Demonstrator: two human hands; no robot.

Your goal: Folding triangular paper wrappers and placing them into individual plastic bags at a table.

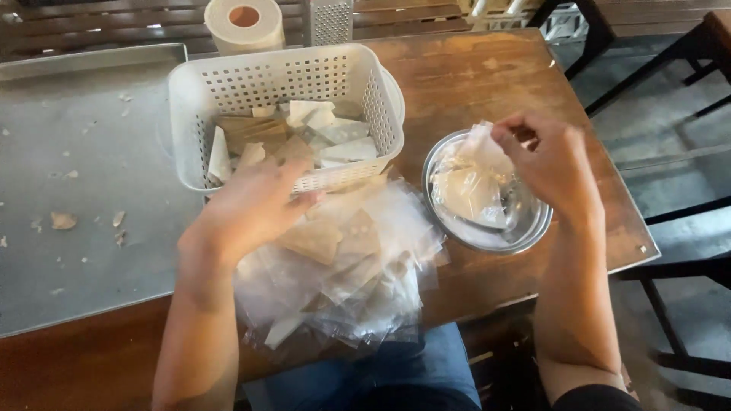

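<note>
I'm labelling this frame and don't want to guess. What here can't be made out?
- Head view: left hand fingertips, motion-blurred; grip on the plastic bags unclear.
- Right hand covers part of the bag over the metal bowl; its contents unclear.
- White basket wall hides lower pieces.
- Paper roll cut by top edge.

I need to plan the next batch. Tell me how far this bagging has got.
Done: wrapped triangular pieces fill the white basket. In hand: the right hand holds a clear bag over the metal bowl; the left hand rests on the pile of clear bags, still left.
</note>
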